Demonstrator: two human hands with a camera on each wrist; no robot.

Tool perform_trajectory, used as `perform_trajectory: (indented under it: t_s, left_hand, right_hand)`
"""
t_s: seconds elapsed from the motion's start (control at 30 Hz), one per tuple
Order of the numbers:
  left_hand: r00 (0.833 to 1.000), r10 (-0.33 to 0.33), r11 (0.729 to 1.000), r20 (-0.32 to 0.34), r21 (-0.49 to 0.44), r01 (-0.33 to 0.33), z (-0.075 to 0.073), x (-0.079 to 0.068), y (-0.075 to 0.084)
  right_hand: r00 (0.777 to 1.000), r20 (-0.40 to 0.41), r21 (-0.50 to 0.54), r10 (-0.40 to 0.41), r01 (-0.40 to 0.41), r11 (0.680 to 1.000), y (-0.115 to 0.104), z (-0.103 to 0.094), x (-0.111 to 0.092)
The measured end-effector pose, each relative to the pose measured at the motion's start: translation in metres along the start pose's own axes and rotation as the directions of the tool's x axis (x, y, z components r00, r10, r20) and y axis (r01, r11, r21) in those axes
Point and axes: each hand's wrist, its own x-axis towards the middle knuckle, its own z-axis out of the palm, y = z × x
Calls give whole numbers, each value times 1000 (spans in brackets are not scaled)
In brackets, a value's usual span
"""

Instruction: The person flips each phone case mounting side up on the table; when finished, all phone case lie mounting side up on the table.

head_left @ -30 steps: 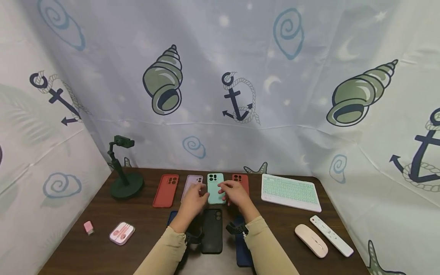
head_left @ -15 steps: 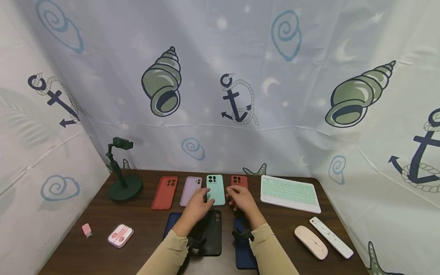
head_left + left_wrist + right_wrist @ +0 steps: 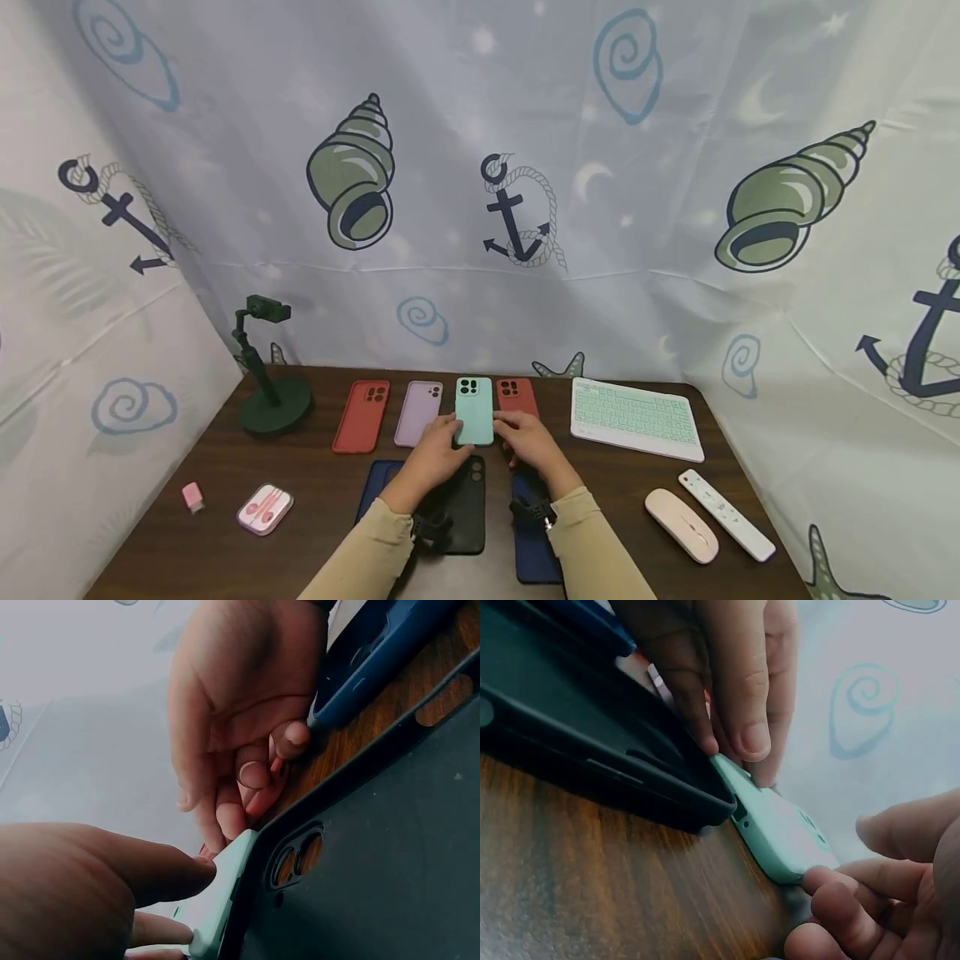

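In the head view my left hand [image 3: 431, 462] lies along the left edge of a mint phone case [image 3: 474, 404]. Its fairly straight fingers touch that case, as the left wrist view also shows near the mint edge [image 3: 225, 900]. Loosely bent, my right hand [image 3: 532, 442] is at the case's right edge, its fingertips against or very close to a corner in the right wrist view. It covers the lower part of a red phone case [image 3: 517, 396]. A black phone case [image 3: 465, 517] lies in front, partly under my left wrist.
Left of the mint case lie a lilac case [image 3: 417, 414] and another red case [image 3: 362, 417]. Blue cases [image 3: 536, 550] lie under both forearms. A keyboard [image 3: 636, 419], mouse [image 3: 681, 525] and remote [image 3: 726, 515] are right; earphone box [image 3: 266, 509], pink USB piece [image 3: 192, 497] and green stand [image 3: 276, 406] left.
Both hands have drawn back slightly toward me and down along the mint case. The right red case has shifted left, closer to the mint case, which has moved slightly right.
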Motion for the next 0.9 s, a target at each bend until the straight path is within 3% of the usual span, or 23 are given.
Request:
perform_trajectory:
  t_s: [0.13,0.27,0.57,0.7,0.8,0.9]
  left_hand:
    - [1000,-3,1000,5,-4,3,-1,0,3]
    - [1000,0,1000,14,13,0,-1,0,3]
    - [1000,1,1000,0,9,-1,-2,0,1]
    - [1000,-8,1000,-6,11,8,-2,0,1]
    - [1000,-21,1000,-9,0,21,-3,0,1]
    - [1000,-23,1000,-13,-5,23,-3,1,0]
  right_hand:
    - [999,-17,-120,-33,31,992,-1,2,1]
    - [997,-25,-262,-70,61,963,-3,6,1]
    - [986,-41,-382,-161,134,915,-8,5,2]
    - [991,-35,-306,-127,111,946,-12,4,1]
    - [997,-28,-154,-73,67,986,-15,4,1]
    - [999,-16,20,-50,50,999,-15,5,0]
